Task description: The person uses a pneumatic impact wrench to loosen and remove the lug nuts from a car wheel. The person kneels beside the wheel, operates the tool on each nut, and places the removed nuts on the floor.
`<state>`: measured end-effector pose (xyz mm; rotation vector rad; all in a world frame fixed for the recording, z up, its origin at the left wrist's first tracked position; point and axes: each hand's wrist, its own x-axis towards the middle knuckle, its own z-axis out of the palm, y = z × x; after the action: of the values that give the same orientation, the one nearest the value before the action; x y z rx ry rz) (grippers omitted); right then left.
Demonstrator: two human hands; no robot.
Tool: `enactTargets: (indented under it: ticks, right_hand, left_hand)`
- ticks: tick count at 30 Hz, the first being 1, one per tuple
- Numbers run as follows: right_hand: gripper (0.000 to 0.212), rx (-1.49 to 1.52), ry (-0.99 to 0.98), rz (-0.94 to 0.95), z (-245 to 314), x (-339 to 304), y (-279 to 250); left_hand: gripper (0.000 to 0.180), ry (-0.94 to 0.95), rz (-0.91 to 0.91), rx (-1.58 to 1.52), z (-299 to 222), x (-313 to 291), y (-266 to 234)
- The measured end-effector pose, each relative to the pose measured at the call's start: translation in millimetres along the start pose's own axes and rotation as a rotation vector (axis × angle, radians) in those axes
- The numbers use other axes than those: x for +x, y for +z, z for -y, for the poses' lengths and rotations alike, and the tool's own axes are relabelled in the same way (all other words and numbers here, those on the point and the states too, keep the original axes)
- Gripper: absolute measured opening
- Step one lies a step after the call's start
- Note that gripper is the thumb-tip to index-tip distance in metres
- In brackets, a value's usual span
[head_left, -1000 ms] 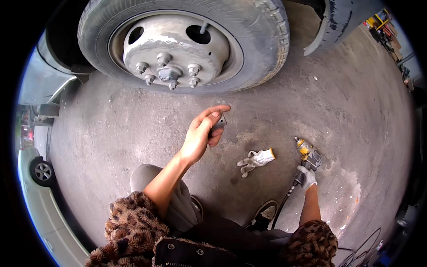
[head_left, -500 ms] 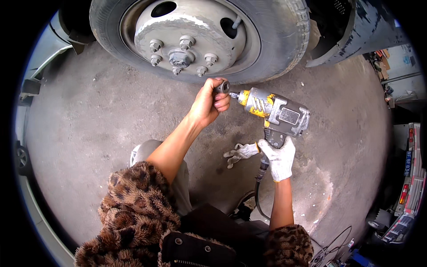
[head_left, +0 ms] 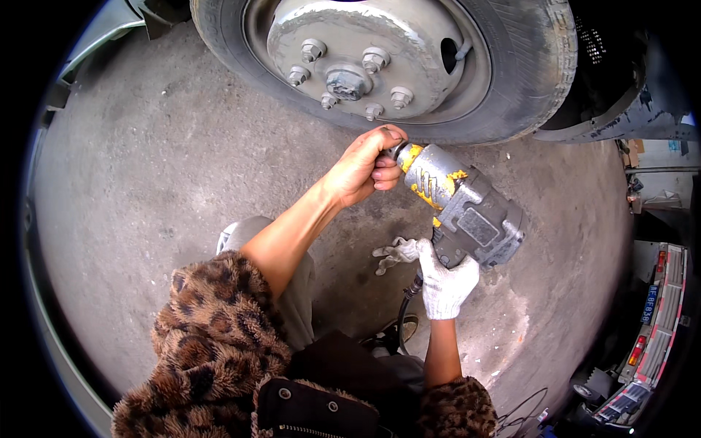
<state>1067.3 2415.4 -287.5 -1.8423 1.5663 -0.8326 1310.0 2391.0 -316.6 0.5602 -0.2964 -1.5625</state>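
The bare left hand (head_left: 361,169) wraps its fingers around a dark socket (head_left: 396,151) at the nose of the impact wrench (head_left: 467,212), while the gloved right hand (head_left: 449,281) grasps the wrench's handle from below. The wrench hangs above the concrete floor (head_left: 146,182), its nose angled up and left just short of the tyre (head_left: 526,73). Fitting socket to nose goes best, I judge, with the two held in one straight line, the square drive turned to match its hole, and a firm push until it seats; fingers cover the joint, so whether it is home cannot be told. The right forefinger should stay off the trigger, which is hidden here, because bare fingertips sit against the part that spins. The tyre's lower edge is the nearest limit, near the left knuckles, with the wheel nuts (head_left: 375,60) beyond. Most room lies over the floor to the left; below the wrench, the air hose (head_left: 404,321) runs down past a shoe (head_left: 410,330), and a loose glove (head_left: 396,253) lies beside the handle in view.
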Motion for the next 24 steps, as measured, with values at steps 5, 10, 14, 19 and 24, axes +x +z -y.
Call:
enactTargets:
  ticks: [5,10,14,19,24]
  right_hand:
    - [0.028,0.546,0.178,0.392,5.5,-18.8,10.5]
    - [0.025,0.441,0.105,0.479,-32.4,-11.5,36.0]
    - [0.068,0.121,-0.524,0.071,11.1,17.9,50.6]
    - [0.076,-0.146,-0.609,0.029,11.3,20.1,72.6]
    - [0.074,-0.285,-0.573,0.043,20.5,18.5,87.0]
  left_hand:
    - [0.025,0.017,0.015,-0.151,10.0,5.7,-2.1]
    - [0.048,0.070,-0.099,-0.180,7.3,16.4,13.9]
    - [0.065,0.058,-0.110,0.125,-21.4,12.8,17.1]
    - [0.058,-0.054,-0.177,0.135,-32.1,15.2,11.3]
    - [0.048,0.017,-0.293,0.067,-36.7,25.4,9.7]
